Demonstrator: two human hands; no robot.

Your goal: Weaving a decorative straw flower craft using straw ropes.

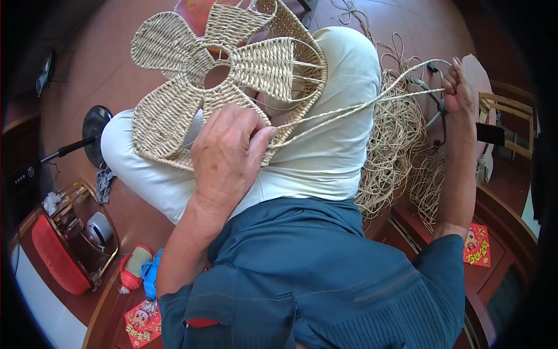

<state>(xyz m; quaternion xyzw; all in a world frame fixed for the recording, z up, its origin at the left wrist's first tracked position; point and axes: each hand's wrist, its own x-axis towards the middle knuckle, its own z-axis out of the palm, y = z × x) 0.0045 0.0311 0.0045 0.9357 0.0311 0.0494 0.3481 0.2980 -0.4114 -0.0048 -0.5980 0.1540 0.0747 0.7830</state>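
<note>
Woven piece [192, 72] in pale twisted cord, partly worked, resting on the lap. Petals radiate from a ring around a central hole. The left petal [161, 46], lower-left petal [168, 119] and right petal [264, 67] show close, filled weave; bare strands bridge the gap between the right petal and the rim [311, 43], which is itself woven. The lower-right petal is largely covered, so its state cannot be told. Judged from these open spans and the long loose cord, the weaving is well advanced but unfinished, with work remaining near the lower-right edge.

The left hand [224, 154] lies over that edge, thumb and fingers closed on it. Two lengths of cord [349, 109] run from just beside the thumb across the right thigh to the right hand [459, 90], which is raised well apart from the piece, fingers curled in a grip on the cord. Beyond the thigh, a tangled cord heap [392, 145] lies on the floor [418, 29].
</note>
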